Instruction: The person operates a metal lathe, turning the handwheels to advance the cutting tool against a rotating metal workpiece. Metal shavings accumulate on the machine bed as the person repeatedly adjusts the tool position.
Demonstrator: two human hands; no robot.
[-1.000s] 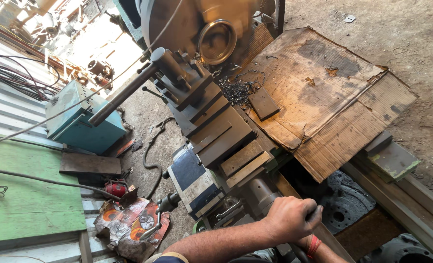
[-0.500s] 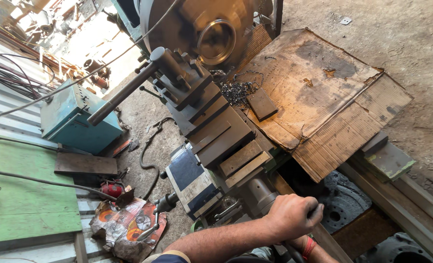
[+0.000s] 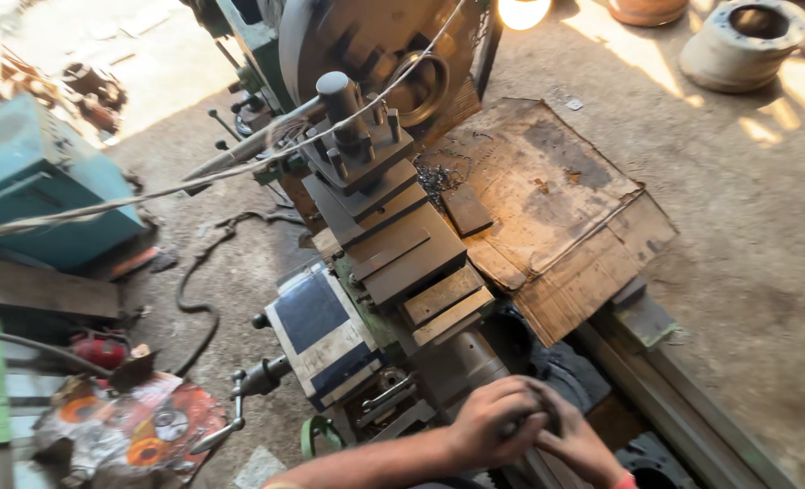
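Hands at the lathe's (image 3: 393, 244) near end, left hand (image 3: 488, 421) and right hand (image 3: 579, 444) both closed together around a dark handle (image 3: 547, 418), mostly hidden, just below the tool post (image 3: 352, 136) and beside worn cardboard (image 3: 556, 208).

Both hands meet low in the view, the left hand (image 3: 491, 418) reaching in on a bare forearm from the bottom edge with fingers curled tight, the right hand (image 3: 576, 441) pressed against it from the lower right, knuckles up, fingers folded under.
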